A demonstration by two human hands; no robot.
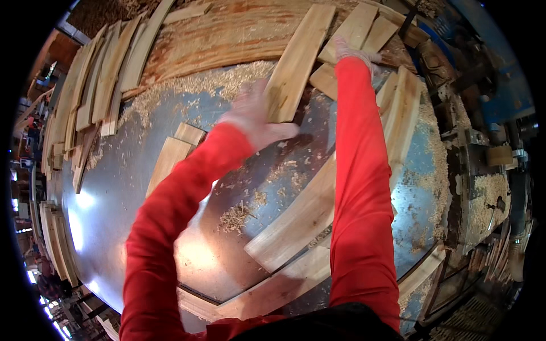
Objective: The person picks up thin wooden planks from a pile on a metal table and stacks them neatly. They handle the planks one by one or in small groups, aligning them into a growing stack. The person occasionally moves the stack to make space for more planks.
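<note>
A long pale wooden plank [301,59] slants across the far side of the metal table, its near end close to my left hand [255,113]. That hand is slightly blurred, with its thumb stretched out below the plank's end and its fingers apart; I see no grip on the wood. Farther off, my right hand [354,54] reaches over a group of short boards [355,25]. Its fingers are spread against them, thumb out to the right, though part of the hand is hard to make out. Another short board [324,80] lies just left of my right wrist.
Wood shavings [236,219] litter the metal table [119,199]. Several boards [105,79] lean in a row at the far left, near a broad wooden slab [222,37]. Curved planks [296,224] lie beneath my right arm. Machinery [489,113] stands along the right.
</note>
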